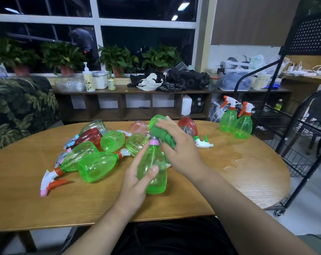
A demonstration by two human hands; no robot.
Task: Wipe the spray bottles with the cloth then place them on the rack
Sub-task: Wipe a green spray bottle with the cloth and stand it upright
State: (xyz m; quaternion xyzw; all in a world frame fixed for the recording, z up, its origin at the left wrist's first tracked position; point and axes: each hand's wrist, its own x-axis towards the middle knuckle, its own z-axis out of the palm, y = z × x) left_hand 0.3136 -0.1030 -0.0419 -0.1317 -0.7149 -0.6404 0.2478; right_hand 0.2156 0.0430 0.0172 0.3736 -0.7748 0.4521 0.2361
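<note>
Here, the left hand (137,181) curls round the belly of the green spray bottle (154,173), held nearly upright over the counter (82,208). The right hand (180,148) clutches the green cloth (161,135) around its trigger head. The wire rack (295,163) stands off right, nearer that hand.

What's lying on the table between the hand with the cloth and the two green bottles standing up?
In the head view, a white and green spray head lies there; the rest is bare table.
</note>
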